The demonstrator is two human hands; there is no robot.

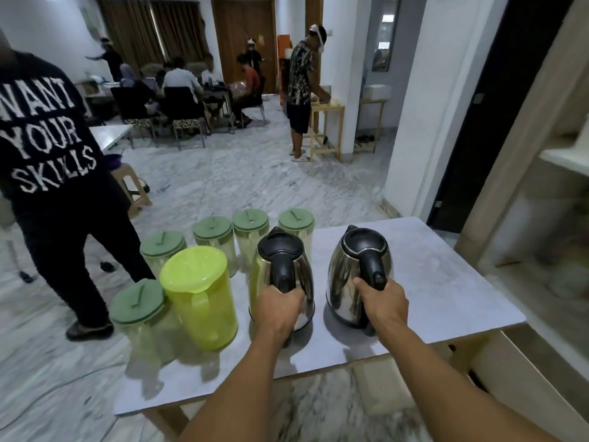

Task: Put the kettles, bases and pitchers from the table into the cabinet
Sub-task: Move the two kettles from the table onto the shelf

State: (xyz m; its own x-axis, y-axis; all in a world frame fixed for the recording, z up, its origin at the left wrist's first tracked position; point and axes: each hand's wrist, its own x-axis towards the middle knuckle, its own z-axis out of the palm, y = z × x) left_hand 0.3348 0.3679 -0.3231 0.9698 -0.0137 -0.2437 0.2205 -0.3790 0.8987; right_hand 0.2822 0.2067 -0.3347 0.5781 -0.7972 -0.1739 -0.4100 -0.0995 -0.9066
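On the table [446, 282], right of the yellow pitcher [204, 301], stand two steel kettles, the left hand [280, 309] closed round the left kettle [282, 275] handle, the right hand [384, 303] round the right kettle [358, 275], likely to lift both together; bases hidden; cabinet [541, 202] blurred at right.

Two bare forearms, no sleeves

- At your left, off the table's left edge, a person's black shirt [47, 129] reads "WANT YOUR SKILLS" in white capitals; the first letter is partly cut off.
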